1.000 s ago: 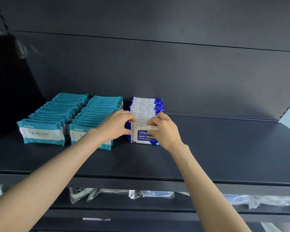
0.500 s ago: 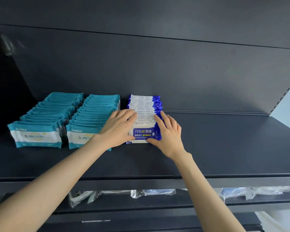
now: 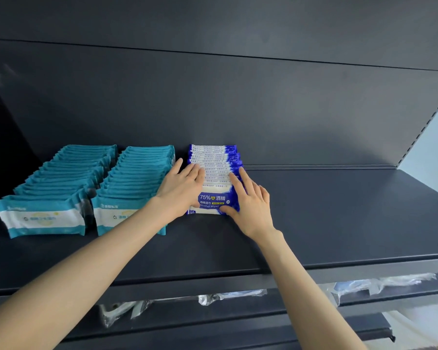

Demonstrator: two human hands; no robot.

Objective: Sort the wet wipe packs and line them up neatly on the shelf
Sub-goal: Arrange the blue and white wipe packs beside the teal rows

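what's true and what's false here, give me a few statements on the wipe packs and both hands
1. Two rows of teal plastic wet wipe packs stand left of the row of blue-and-white alcohol wipe packs. True.
2. The left-hand grip rests with straight fingers on the blue row's left edge. True.
3. The right-hand grip holds one pack lifted off the dark metal shelf. False: it presses open against the blue row's right side.
4. The front blue pack reads 50%. False: it reads 75%.
5. Clear plastic-wrapped items lie on the lower shelf. True.
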